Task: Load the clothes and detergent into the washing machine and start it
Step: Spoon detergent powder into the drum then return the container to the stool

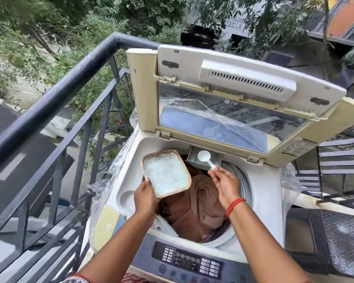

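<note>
Two bare hands work above the round drum opening [202,201] of a top-loading washing machine [262,184], seen from the single head view. Its cream plastic body is yellowed and partly draped in crinkled clear plastic sheet [102,180]; the hinged lid [233,99], with a clear window and a slotted vent bar, stands raised behind the opening. Brown, softly folded clothes [196,211] fill the drum.

Over the opening's left rim, the left hand [145,199] grips a squarish, rounded-cornered tray [166,172] by its near corner, thumb on top and fingers curled beneath. The tray tilts toward the camera, heaped with grainy pale blue-white detergent powder.

Over the opening's far right side, the right hand [225,184] pinches the tip of the thin handle of a small white plastic scoop [205,158] between thumb and fingertips. The scoop's round bowl reaches beyond the fingers, over the grey detergent drawer [194,155] set in the opening's back rim. A red thread bracelet [235,206] circles that wrist.

Nearer than the opening lies the dark control panel [188,262] with pale buttons. Left of the machine runs a dark metal railing [55,94]
</note>
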A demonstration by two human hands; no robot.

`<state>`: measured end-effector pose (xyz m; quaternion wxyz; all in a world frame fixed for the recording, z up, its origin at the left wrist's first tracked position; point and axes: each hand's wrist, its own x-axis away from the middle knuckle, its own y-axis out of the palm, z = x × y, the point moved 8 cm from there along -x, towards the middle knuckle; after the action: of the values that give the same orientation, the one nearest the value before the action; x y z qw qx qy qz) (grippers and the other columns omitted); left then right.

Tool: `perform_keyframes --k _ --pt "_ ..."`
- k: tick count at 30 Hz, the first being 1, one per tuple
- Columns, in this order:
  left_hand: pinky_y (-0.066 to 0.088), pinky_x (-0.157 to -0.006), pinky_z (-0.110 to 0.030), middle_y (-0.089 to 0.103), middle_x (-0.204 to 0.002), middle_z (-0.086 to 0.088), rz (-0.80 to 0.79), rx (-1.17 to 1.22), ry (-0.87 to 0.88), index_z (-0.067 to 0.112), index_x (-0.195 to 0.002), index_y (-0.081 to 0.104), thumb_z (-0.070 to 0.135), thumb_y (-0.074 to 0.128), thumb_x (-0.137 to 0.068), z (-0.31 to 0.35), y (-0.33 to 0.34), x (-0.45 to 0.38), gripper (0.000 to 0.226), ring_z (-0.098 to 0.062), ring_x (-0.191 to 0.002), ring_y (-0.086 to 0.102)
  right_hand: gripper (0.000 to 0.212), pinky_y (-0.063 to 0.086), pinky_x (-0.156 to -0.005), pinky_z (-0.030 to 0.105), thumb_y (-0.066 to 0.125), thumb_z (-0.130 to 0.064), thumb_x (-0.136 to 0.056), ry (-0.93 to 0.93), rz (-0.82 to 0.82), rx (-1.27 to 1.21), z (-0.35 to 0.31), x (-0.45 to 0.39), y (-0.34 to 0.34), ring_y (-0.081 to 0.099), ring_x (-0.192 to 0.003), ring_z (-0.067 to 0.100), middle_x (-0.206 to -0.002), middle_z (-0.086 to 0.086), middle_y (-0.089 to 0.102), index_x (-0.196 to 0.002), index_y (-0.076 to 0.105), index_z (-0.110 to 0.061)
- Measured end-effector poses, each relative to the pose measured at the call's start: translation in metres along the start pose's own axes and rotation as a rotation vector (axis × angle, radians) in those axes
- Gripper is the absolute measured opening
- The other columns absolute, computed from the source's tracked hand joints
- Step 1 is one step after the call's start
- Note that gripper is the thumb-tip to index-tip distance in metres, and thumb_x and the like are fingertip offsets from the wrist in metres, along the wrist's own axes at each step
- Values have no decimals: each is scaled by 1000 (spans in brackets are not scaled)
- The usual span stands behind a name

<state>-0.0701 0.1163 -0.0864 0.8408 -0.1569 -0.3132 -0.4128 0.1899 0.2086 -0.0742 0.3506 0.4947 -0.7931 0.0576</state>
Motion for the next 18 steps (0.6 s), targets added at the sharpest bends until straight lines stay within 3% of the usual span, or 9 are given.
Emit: perform_keyframes --k 2,4,7,10,13,18 --pt "53 -93 -52 71 -100 -1 -8 -8 -2 29 -82 68 37 42 -102 -1 -2 -1 34 -27 -100 67 12 55 -60 11 57 9 -92 -59 22 143 0 -14 -4 70 -57 5 -78 8 68 -100 65 7" --pt "53 -93 -51 71 -103 -1 -14 -12 2 29 -85 68 38 41 -102 -3 -4 -5 33 -26 -101 67 20 53 -63 8 61 2 -92 -149 36 336 -3 -24 -6 69 -60 -1 -85 9 70 -111 66 8" --pt "54 -93 -51 71 -105 -1 -25 -22 17 30 -87 69 38 41 -102 -1 -6 -10 33 -26 -101 67 19 45 -62 0 63 -1 -91 -436 35 788 -25 -16 5 65 -62 -8 -92 8 74 -107 73 -2" --pt "55 -91 -50 71 -103 -2 -38 -6 25 27 -88 69 36 41 -103 4 -6 -11 33 -26 -99 68 23 49 -72 16 65 1 -87 -777 6 1115 -40 -2 22 72 -76 17 -90 11 77 -104 76 -9" --pt "55 -91 -49 71 -102 -3 -43 4 22 25 -88 68 33 41 -103 8 -5 -13 32 -26 -99 68 30 53 -74 23 67 12 -79 -968 -45 1228 -41 2 29 73 -79 27 -91 14 76 -102 77 -5" --pt "55 -90 -47 69 -107 -6 -64 -1 32 25 -94 66 31 40 -104 13 -3 -15 29 -27 -101 68 38 52 -81 29 67 18 -73 -1023 -102 1301 -42 -2 31 72 -84 31 -93 17 75 -103 76 -3"
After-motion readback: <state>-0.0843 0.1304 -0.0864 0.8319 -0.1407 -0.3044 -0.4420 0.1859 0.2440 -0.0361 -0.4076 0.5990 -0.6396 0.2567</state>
